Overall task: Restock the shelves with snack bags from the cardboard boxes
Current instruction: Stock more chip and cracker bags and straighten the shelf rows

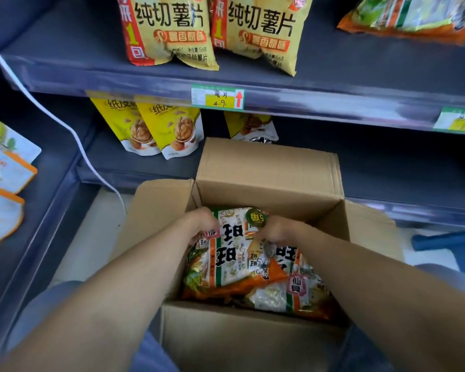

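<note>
While left hand and right hand clutch it in cardboard box, snack bag shows glossy white-orange-green print.

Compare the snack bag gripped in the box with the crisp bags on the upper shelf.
The snack bag lies in the box, left hand and right hand gripping it; the crisp bags stand on the shelf untouched. The snack bag is white, orange, green; the crisp bags yellow, red. Both carry black characters.

Shop: price-tagged shelves, snack bags
</note>
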Tool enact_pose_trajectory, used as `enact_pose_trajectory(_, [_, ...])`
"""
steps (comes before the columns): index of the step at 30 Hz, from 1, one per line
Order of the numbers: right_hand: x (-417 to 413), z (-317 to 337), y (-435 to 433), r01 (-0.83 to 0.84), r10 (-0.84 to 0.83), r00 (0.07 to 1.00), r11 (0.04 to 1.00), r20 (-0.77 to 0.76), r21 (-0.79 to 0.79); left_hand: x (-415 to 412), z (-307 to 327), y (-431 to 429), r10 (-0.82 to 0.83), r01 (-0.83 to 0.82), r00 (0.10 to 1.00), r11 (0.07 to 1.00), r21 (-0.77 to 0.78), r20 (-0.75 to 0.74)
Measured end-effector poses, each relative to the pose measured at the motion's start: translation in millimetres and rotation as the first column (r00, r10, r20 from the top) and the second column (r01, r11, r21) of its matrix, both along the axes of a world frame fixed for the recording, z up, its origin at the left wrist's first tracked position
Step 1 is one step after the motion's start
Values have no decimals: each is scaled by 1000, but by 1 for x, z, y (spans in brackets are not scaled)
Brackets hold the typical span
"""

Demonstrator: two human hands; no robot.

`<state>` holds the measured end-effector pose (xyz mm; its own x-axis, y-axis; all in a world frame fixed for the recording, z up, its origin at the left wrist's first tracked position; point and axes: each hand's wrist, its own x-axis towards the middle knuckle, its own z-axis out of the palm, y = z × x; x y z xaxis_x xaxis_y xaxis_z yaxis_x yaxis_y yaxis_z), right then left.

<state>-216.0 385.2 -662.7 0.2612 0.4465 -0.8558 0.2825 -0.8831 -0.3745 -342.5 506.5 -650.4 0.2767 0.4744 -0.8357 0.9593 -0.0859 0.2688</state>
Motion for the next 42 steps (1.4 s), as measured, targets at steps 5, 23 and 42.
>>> enact_pose_trajectory(5, [-9, -15, -1, 297, -296, 947, 955, -126, -8, -2, -7, -2, 130, -128, 992, 987, -92, 8])
enact_pose_trajectory(23, [38, 98, 0, -57, 57, 998, 998, -8, 8, 59, 92, -9, -794, 701, 579, 600, 385, 186])
enact_pose_trajectory(42, [87, 341, 12, -373, 27, 642, 884, 767, 281, 112, 280, -3, -711, 338, 580, 654, 676, 398])
